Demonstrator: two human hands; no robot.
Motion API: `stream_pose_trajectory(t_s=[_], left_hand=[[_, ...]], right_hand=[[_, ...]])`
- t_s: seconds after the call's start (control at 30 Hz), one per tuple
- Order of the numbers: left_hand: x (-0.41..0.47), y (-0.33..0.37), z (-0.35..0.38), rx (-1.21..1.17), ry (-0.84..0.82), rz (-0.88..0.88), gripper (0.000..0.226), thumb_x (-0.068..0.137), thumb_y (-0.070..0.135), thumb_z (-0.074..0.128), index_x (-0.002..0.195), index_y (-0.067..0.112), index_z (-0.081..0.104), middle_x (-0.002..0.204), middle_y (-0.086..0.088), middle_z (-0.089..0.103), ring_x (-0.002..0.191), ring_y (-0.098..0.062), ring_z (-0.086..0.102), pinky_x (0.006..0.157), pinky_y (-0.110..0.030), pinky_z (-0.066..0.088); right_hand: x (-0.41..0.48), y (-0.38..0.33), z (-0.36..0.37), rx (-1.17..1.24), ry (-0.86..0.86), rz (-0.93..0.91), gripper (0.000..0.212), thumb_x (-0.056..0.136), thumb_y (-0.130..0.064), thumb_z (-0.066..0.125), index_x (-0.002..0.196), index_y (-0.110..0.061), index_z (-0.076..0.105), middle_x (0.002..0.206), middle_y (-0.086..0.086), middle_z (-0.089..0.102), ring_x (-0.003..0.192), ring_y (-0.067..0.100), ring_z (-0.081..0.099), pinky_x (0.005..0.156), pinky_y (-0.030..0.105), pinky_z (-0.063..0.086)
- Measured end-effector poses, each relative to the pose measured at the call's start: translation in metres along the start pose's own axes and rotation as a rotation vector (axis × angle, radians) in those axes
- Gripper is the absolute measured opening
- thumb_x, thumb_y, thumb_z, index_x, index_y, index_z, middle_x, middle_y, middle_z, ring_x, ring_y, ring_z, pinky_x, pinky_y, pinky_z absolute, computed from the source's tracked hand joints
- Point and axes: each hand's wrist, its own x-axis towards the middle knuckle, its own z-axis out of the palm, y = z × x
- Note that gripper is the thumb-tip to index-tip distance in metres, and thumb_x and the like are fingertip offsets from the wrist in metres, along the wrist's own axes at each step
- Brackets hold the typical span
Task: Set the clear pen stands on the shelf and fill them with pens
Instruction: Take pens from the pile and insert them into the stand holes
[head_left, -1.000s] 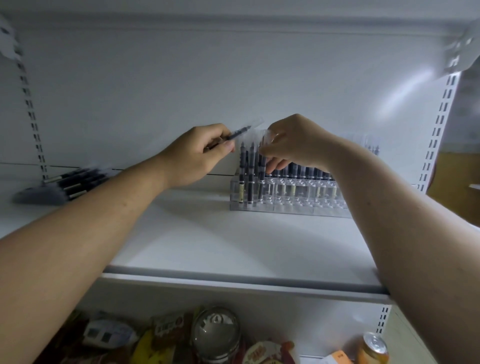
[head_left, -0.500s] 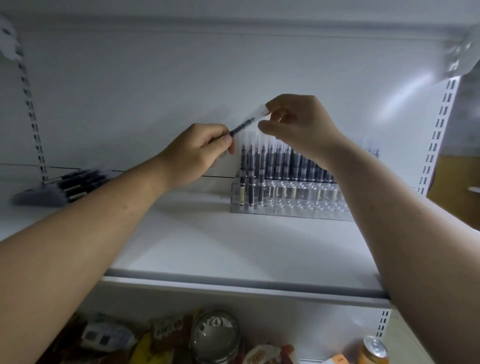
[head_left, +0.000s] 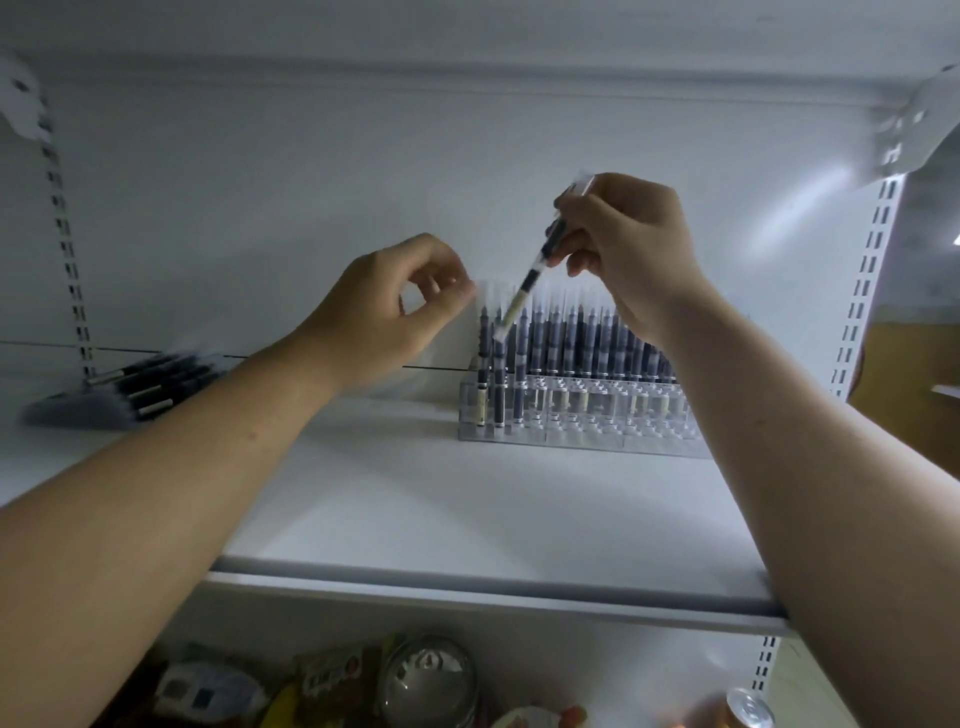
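A clear pen stand sits at the back right of the white shelf, with several dark pens upright in it. My right hand pinches one more dark pen near its clear cap. The pen tilts, and its lower end points down among the pens at the stand's left end. My left hand hovers just left of the stand with thumb and fingers loosely curled, holding nothing. My right forearm hides the stand's right end.
A bundle of loose dark pens lies at the back left of the shelf. Slotted uprights flank the shelf. Below, a lower shelf holds packets, a round metal lid and a can.
The pen passed from my left hand to my right. My right hand lifted it and swung it steeper, end down toward the stand. My left hand let go and stays left of the stand.
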Motion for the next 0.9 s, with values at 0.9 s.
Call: stream_pose_trajectory(t_s=[0.9], left_hand=[[0.001, -0.006, 0.005, 0.081, -0.155, -0.088, 0.045, 0.103, 0.05, 0.061, 0.142, 0.028, 0.055, 0.138, 0.019, 0.058, 0.127, 0.0, 0.054, 0.095, -0.013, 0.038]], right_hand=[[-0.019, -0.001, 0.01, -0.605, -0.383, 0.008, 0.008, 0.096, -0.011, 0.067, 0.093, -0.005, 0.072, 0.079, -0.001, 0.078, 0.07, 0.016, 0.079, 0.075, 0.047, 0.065]])
